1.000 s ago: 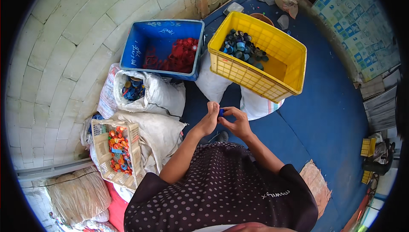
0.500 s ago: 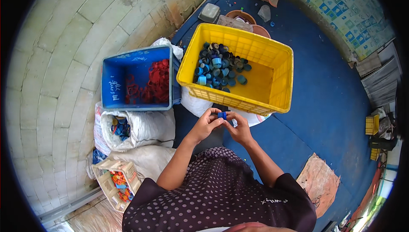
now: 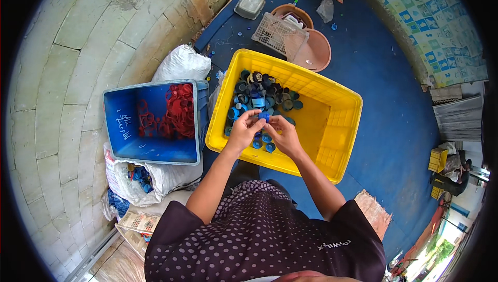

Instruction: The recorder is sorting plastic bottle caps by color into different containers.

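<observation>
Between the fingertips of my left hand point(image 3: 244, 131) and my right hand point(image 3: 282, 135) is a blue bottle cap point(image 3: 265, 116), pinched from both sides. Both hands hover over the near left part of a yellow crate point(image 3: 332, 147). Inside that crate, blue, teal and dark bottle caps point(image 3: 288, 100) lie piled towards its left side, partly hidden by my hands. Left of it stands a blue crate point(image 3: 122, 144) with red plastic rings point(image 3: 179, 111) heaped at its right side.
White sacks point(image 3: 182, 64) stand behind and in front of the blue crate; the near one holds mixed caps. A pale basket point(image 3: 139, 223) sits at lower left. Beyond the yellow crate are orange basins point(image 3: 324, 51), a mesh tray point(image 3: 275, 33) and a clear container point(image 3: 250, 5).
My hands have moved forward, from the yellow crate's near edge to over its caps, still holding the blue cap. The view has tilted, and the crates sit lower in it.
</observation>
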The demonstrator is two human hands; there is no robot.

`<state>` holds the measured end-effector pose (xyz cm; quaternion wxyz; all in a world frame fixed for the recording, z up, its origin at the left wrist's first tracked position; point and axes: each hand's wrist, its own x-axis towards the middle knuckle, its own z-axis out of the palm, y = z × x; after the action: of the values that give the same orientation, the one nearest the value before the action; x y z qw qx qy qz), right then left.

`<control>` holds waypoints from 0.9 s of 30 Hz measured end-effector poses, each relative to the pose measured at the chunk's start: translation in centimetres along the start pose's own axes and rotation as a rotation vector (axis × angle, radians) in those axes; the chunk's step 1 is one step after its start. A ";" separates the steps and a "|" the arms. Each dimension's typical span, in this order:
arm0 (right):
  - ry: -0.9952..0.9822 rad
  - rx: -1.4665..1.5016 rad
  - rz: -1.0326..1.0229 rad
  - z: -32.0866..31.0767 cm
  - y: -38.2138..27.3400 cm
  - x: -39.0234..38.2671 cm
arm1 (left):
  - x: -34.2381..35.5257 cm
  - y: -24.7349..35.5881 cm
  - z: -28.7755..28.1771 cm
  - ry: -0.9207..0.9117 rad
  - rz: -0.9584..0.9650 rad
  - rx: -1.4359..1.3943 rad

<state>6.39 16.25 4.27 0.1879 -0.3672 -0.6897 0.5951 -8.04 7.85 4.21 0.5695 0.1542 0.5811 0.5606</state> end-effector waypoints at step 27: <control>-0.253 -0.227 0.051 -2.9 2.1 -8.6 | -6.2 -4.3 2.1 0.060 -0.051 0.269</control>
<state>14.69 11.97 4.41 0.0418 -0.3254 -0.7610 0.5596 -2.41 2.40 4.22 0.5401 0.1972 0.6715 0.4674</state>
